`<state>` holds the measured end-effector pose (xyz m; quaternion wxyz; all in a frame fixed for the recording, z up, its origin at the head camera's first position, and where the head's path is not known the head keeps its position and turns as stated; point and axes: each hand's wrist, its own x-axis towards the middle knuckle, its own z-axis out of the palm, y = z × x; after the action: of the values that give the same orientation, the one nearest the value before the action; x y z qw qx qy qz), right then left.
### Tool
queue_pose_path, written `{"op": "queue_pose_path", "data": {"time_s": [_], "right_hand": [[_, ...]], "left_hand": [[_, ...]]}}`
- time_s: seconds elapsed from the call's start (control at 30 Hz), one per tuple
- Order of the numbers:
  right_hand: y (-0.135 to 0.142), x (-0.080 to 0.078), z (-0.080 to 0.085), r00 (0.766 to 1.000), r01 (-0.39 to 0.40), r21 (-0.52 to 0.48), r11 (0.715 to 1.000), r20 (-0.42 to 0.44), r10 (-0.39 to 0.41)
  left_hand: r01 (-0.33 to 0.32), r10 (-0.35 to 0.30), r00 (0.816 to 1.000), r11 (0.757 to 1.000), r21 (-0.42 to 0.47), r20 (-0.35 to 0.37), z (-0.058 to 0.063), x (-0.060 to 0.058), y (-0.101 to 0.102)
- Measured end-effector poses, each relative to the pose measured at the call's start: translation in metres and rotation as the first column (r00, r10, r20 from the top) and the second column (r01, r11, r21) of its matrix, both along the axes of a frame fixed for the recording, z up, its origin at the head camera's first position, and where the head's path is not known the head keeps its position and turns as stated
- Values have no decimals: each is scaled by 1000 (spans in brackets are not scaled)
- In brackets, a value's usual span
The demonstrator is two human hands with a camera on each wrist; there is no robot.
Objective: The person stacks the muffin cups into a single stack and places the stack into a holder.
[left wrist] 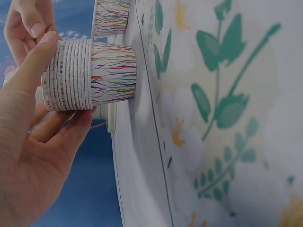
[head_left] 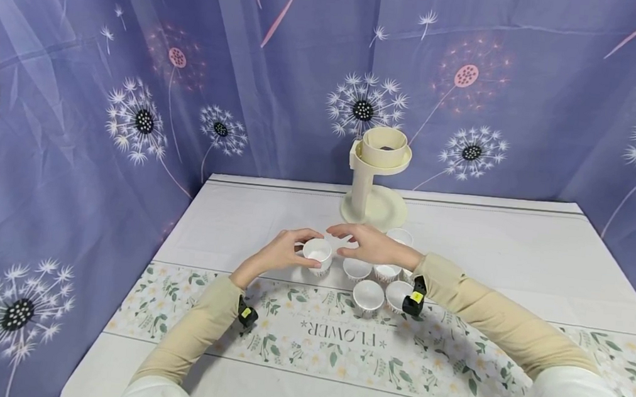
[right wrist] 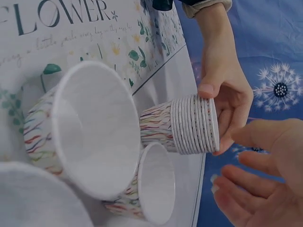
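My left hand (head_left: 282,252) grips a stack of nested paper cups (head_left: 318,251) near its top, thumb on one side and fingers on the other. In the left wrist view the stack (left wrist: 113,73) shows closely layered white rims above a side with wavy coloured lines. Just right of the stack, my right hand (head_left: 373,245) hovers with its fingers extended and nothing in them. The right wrist view shows a gap between those fingers (right wrist: 251,184) and the stack. Several paper cups (head_left: 368,296) stand mouth up below and around the right hand; the right arm partly hides some.
Behind the cups stands a cream cup holder (head_left: 361,193) with a ring on top and a round base. A white tablecloth (head_left: 272,207) with a flowered band covers the table. Purple dandelion curtains (head_left: 279,126) hang along the back and sides.
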<state>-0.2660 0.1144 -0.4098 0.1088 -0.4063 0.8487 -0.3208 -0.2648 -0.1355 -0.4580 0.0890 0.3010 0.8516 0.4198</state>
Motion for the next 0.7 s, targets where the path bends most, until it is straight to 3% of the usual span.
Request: {"op": "queue_pose_path", "data": {"time_s": [0.27, 0.5, 0.7], "right_hand": [[16, -2, -2, 990, 92, -4, 996, -104, -92], [25, -2, -6, 996, 70, 55, 996, -62, -66], [28, 1, -11, 999, 19, 103, 995, 23, -22]], "left_hand": [[-21, 21, 999, 1000, -8, 32, 2, 1, 1], [-27, 27, 999, 1000, 3, 30, 1, 2, 0], [-21, 21, 1000, 1000, -11, 19, 3, 3, 2]]}}
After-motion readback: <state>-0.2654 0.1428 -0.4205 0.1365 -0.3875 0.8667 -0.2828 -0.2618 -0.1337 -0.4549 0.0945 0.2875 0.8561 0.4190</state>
